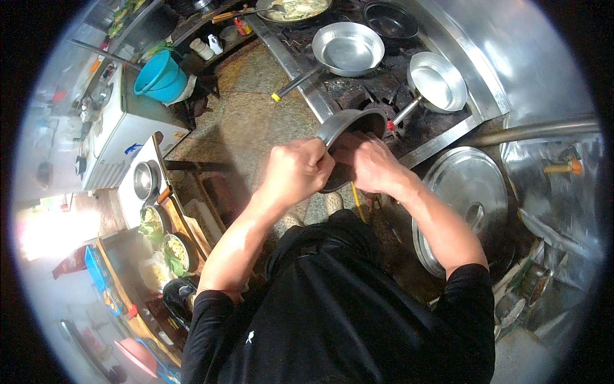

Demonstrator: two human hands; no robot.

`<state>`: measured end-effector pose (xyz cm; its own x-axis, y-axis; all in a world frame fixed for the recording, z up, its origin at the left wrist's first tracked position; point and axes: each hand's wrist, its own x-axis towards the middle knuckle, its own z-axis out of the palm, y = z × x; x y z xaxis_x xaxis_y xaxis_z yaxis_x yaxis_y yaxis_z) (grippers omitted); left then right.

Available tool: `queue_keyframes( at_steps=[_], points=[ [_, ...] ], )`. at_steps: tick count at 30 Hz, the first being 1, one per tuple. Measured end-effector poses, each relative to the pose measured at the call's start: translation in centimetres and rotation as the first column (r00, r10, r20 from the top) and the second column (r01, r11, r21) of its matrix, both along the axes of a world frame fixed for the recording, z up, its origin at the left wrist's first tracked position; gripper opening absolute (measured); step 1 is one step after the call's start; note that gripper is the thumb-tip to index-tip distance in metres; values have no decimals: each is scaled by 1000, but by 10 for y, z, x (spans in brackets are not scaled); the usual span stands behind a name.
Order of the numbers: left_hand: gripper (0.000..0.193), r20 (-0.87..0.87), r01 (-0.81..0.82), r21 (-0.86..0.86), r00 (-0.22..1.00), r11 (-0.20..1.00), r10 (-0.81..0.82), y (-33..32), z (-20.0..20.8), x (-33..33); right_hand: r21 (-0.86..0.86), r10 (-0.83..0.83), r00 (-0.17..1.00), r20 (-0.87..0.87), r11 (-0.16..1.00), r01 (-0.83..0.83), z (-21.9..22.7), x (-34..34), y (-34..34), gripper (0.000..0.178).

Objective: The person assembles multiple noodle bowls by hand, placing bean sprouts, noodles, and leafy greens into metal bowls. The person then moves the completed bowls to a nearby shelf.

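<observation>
My left hand (295, 168) is closed on the rim of a grey metal bowl (343, 123), held tilted in front of my body. My right hand (372, 164) reaches into the bowl's mouth; motion smears its fingers, so their grip cannot be made out. The bowl's far side comes up near the stove's front edge. Beyond it, two silver pans rest on the stove: one pan (348, 48) has a dark handle with a yellow tip, the other pan (437, 82) a handle with a red part close to the bowl.
A large round metal lid (462, 208) stands at my right. Food fills a wide pan (294, 8) at the far end of the stove. To the left are a blue bucket (161, 77), a white cabinet (131, 144) and a counter with plates of vegetables (176, 253).
</observation>
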<state>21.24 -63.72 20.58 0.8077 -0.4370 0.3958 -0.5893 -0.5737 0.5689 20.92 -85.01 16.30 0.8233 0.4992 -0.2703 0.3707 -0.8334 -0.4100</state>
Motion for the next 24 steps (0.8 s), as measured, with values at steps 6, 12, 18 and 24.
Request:
queue_keyframes(
  at_steps=[6,12,18,24],
  points=[
    [18,105,-99,4,990,995,98,-5,-8,26,48,154,871,-467,988,-149,3,2,-38,28],
    [15,-323,-438,-251,879,863,352,58,0,20,-47,-152,971,-185,988,146,-56,-77,-173,33],
    [17,-634,-720,-420,669,553,389,105,-30,-28,-370,-605,772,-194,774,514,-110,-156,-293,33],
    [21,-833,-873,-330,448,358,324,145,-59,-88,184,-549,747,-374,746,640,-130,-66,-139,30]
  ],
)
